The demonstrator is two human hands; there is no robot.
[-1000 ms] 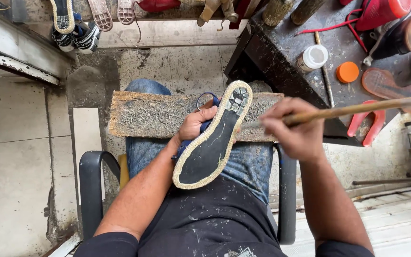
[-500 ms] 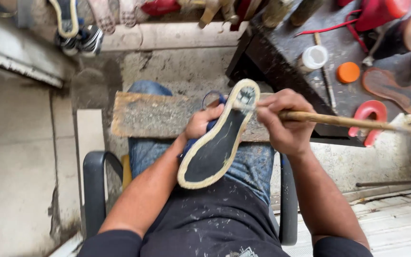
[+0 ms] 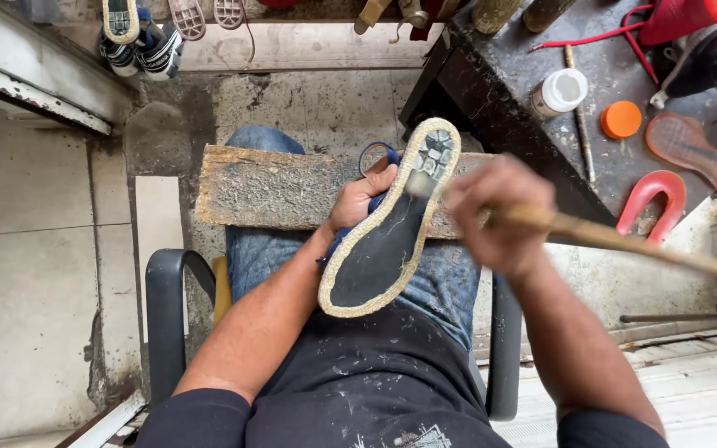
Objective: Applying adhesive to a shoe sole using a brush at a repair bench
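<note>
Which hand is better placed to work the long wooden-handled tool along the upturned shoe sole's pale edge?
Probably the right hand: it grips the long wooden-handled tool, whose blurred tip sits near the upturned dark shoe sole. The left hand is occupied holding the shoe from beneath.

Soft, even daylight fills the scene, bright enough to read textures without harsh contrast. No single source shows; shadows are faint and diffuse, deepest under the dark workbench [image 3: 541, 149] and beneath the chair armrest [image 3: 168, 307]. The pale floor tiles [image 3: 35, 249] at left look slightly washed but not blown out. The white jar [image 3: 559, 91] and orange lid [image 3: 621, 119] carry mild sheen, no strong glare. The right hand [image 3: 495, 217] and the wooden stick [image 3: 649, 245] it grips are smeared by motion blur, while the shoe sole [image 3: 387, 241] and the left hand [image 3: 360, 199] stay fairly sharp. Wide-angle distortion bends lines near the frame edges.
</note>
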